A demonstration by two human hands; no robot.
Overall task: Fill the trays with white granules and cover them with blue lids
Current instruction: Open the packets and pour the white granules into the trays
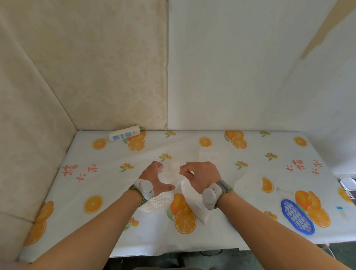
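On orange-print tablecloth (pixel 209 229) in wall corner, left hand (pixel 157 180) and right hand (pixel 201 176), fingers curled gripping clear bag (pixel 174 174).

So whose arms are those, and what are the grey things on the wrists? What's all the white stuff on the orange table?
There is no machine here. A person wears a camera on the head, so this one picture looks down along their own two arms. The grey lumps are bands strapped to each wrist; what they do, the picture does not tell.

The left hand and the right hand both reach to a clear plastic bag in the middle of the table. The right hand's fingers seem to pinch it; the left hand's grip is hard to make out. Just below sits a tray filled with white granules. A white packet lies beside it.

The tablecloth is printed with oranges. On the right lies a blue lid with a honeycomb pattern, not yet on any tray. A power strip sits at the back by the wall.
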